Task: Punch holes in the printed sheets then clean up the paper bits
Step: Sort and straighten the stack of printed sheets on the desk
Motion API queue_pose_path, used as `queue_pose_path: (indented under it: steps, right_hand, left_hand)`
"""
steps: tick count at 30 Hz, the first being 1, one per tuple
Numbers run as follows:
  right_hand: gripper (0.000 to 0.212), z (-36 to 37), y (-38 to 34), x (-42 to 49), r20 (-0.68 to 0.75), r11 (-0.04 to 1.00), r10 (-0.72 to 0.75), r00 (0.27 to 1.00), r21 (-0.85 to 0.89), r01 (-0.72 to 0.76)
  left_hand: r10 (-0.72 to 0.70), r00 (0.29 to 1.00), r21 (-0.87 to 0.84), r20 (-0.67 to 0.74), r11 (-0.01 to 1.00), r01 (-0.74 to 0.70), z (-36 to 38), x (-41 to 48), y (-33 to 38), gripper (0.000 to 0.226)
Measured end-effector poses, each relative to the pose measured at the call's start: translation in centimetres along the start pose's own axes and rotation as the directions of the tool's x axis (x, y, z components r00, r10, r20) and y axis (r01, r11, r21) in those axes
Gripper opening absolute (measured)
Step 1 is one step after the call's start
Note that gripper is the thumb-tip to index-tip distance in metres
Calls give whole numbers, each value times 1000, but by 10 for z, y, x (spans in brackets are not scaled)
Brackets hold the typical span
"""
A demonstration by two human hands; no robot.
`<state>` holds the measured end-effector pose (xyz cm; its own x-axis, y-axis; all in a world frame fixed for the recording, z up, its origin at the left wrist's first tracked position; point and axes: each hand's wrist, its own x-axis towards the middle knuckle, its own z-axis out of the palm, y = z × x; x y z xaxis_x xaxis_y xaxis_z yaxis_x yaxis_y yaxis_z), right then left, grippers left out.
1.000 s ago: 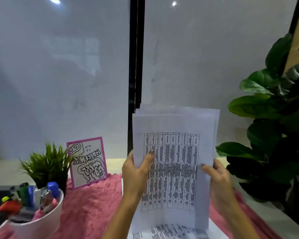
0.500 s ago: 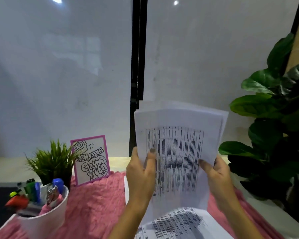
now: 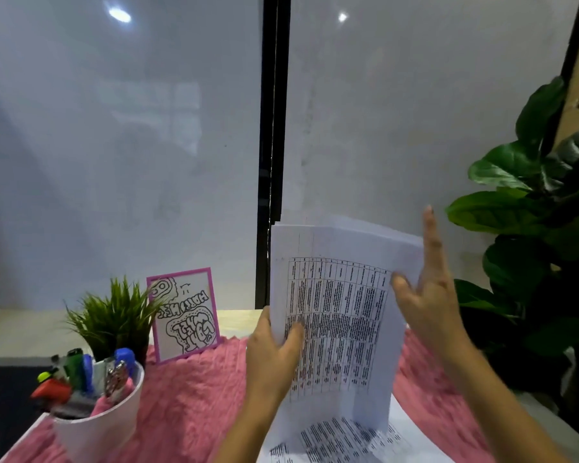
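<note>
1. White cup (image 3: 104,429) of pens, grass plant (image 3: 114,315) and pink-framed card (image 3: 184,314) stood on the pink cloth (image 3: 194,396).
2. Left hand (image 3: 274,359) gripped the printed sheets (image 3: 341,312) by their left edge; the stack stood upright over the cloth.
3. Right hand (image 3: 428,295), fingers straight, pressed the stack's right edge; leafy plant (image 3: 542,245) stood beyond.

White printed sheets (image 3: 335,322) at centre right carry a black grid of tiny text. A pink fuzzy cloth (image 3: 194,402) fills the lower frame. At lower left, a white cup (image 3: 104,429) holds red, green and blue pens (image 3: 77,369). Above it, a pink-bordered card (image 3: 184,315) shows black doodle lettering. The leaves (image 3: 502,208) at right are dark green.
</note>
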<state>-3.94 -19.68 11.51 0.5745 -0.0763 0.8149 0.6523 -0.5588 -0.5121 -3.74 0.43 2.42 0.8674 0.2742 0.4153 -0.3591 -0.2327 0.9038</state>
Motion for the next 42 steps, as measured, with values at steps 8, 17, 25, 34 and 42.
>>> queue_pose_path:
  steps: [8, 17, 25, 34, 42]
  right_hand:
    - [53, -15, -4, 37, 154, 955, -47, 987, -281, 89]
    - [63, -15, 20, 23, 154, 856, 245, 957, 428, -288]
    - [25, 7, 49, -52, 106, 800, 423, 900, 423, -425]
    - [21, 18, 97, -86, 65, 787, 543, 837, 307, -535]
    - [31, 10, 179, -103, 99, 439, 869, 486, 298, -847]
  left_hand:
    - [33, 999, -147, 38, 989, -27, -9, -4, 1, 31]
    - [12, 999, -294, 41, 956, 0, -11, 4, -4, 46]
    - [28, 999, -313, -42, 949, -40, 2, -9, 2, 26]
    - [-173, 939, 83, 297, 984, 155, 12, -38, -27, 20]
    - [-478, 859, 478, 185, 807, 346, 14, -43, -70, 72]
